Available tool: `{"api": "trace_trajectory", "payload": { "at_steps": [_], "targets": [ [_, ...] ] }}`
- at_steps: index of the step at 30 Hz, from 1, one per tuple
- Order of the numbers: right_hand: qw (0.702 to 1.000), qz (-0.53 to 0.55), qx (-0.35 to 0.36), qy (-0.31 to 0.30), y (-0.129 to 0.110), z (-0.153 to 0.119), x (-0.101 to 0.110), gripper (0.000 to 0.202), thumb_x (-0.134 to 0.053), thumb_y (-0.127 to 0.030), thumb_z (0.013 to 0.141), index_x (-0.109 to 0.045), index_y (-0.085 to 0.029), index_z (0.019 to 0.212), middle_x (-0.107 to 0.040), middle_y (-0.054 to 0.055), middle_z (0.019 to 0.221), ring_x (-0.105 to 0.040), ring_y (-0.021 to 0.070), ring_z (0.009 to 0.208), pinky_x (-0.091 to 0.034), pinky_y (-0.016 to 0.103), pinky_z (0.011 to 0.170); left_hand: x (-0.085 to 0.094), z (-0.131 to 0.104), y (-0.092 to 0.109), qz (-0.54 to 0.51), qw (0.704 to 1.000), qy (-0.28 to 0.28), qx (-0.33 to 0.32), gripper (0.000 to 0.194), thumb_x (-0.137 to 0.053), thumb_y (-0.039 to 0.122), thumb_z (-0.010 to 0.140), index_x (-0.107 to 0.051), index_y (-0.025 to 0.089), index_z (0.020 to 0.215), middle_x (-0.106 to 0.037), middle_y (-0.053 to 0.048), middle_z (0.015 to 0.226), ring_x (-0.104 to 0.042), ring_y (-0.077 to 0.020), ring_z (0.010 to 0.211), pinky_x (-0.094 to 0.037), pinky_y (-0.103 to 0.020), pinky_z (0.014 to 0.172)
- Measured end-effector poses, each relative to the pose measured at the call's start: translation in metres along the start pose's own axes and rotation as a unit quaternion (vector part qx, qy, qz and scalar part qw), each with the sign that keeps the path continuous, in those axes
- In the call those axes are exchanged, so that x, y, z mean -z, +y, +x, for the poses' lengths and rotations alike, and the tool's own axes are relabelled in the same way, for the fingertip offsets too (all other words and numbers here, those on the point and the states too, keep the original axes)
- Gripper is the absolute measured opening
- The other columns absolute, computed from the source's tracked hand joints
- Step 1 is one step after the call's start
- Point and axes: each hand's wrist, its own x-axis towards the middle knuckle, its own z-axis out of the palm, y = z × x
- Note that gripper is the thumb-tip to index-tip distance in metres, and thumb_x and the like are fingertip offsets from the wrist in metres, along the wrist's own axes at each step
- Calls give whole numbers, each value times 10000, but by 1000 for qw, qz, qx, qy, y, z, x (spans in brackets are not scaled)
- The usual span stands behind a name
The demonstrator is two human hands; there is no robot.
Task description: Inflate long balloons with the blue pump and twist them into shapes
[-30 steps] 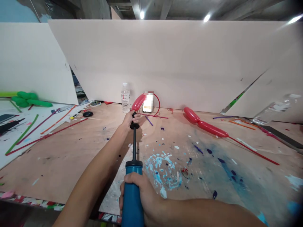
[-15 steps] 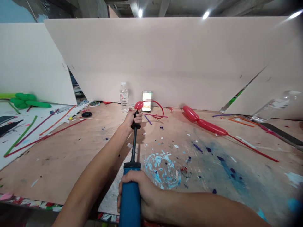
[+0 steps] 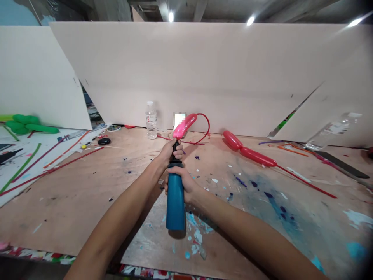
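A blue hand pump (image 3: 175, 202) points away from me over the middle of the table. My left hand (image 3: 172, 151) is wrapped round its black far end, where a red balloon (image 3: 185, 126) sits on the nozzle. That balloon is inflated near the nozzle, and its thin uninflated tail curls to the right. My right hand (image 3: 182, 179) grips the blue barrel just below the black collar. The pump's rod is pushed in, so both hands are close together. Behind the balloon, a phone (image 3: 179, 119) with a lit screen is partly covered.
A water bottle (image 3: 151, 120) stands left of the phone; another bottle (image 3: 332, 132) is at the right. A twisted red balloon (image 3: 256, 156) lies right of centre. Green balloons (image 3: 25, 123) and thin uninflated ones lie left. White boards (image 3: 186, 70) stand behind the table (image 3: 72, 210).
My right hand and the barrel have moved forward, up to my left hand, hiding the rod. The red balloon has grown from a small bulb into a longer inflated section.
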Motion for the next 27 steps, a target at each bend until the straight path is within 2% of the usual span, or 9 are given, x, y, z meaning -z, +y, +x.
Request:
{"api": "trace_trajectory", "payload": {
  "at_steps": [3, 7, 10, 13, 16, 19, 24, 27],
  "targets": [
    [1000, -3, -2, 19, 0, 1, 0, 221, -502, -289, 786, -569, -134, 643, -591, 35, 522, -557, 129, 453, -468, 234, 484, 4, 1, 1, 12, 1000, -6, -12, 310, -318, 307, 975, -445, 164, 730, -330, 66, 521, -273, -39, 298, -258, -146, 294],
    [1000, 0, -10, 21, 1, 0, 1, 225, -505, -304, 782, -574, -130, 657, -579, 37, 513, -552, 131, 451, -463, 236, 491, -1, 0, 0, 13, 999, 37, -18, 279, -365, 307, 961, -431, 174, 725, -311, 75, 511, -256, -44, 297, -243, -148, 287],
    [1000, 19, -3, 24, 8, -2, 1, 218, -517, -313, 770, -572, -137, 655, -582, 32, 523, -550, 133, 461, -461, 242, 492, -8, -2, -3, 15, 998, 65, 6, 292, -388, 324, 951, -406, 178, 699, -288, 84, 493, -239, -43, 289, -226, -147, 277],
    [998, 58, 26, 22, 20, -6, -2, 250, -511, -347, 762, -562, -146, 623, -580, 29, 524, -536, 126, 456, -453, 240, 493, -14, -4, -9, 39, 997, 50, 50, 292, -368, 305, 951, -417, 176, 694, -306, 78, 489, -235, -45, 276, -211, -154, 260],
    [996, 79, 35, 20, 31, -14, -7, 286, -495, -375, 760, -560, -146, 602, -575, 35, 513, -526, 123, 448, -447, 236, 500, -15, -4, -12, 46, 996, 33, 67, 286, -337, 260, 950, -449, 164, 704, -327, 68, 491, -252, -47, 269, -224, -156, 256],
    [995, 92, 6, 33, 46, -23, -15, 289, -486, -384, 752, -562, -151, 600, -579, 42, 511, -527, 127, 449, -436, 230, 486, -10, -2, -8, 35, 997, 34, 63, 287, -344, 259, 946, -443, 163, 694, -323, 69, 490, -268, -42, 269, -230, -146, 258],
    [990, 95, -93, 47, 76, -45, -34, 340, -450, -400, 753, -572, -138, 574, -550, 46, 484, -510, 112, 429, -413, 207, 470, 4, 0, 10, 11, 997, 50, 51, 322, -311, 264, 961, -399, 168, 666, -304, 77, 484, -257, -29, 259, -211, -129, 253],
    [988, 70, -124, 65, 87, -57, -43, 369, -385, -379, 778, -571, -142, 566, -542, 48, 475, -517, 124, 422, -426, 225, 476, 5, -2, 17, -4, 997, 52, 54, 312, -345, 260, 955, -388, 171, 659, -289, 82, 484, -261, -31, 261, -215, -135, 251]
  ]
}}
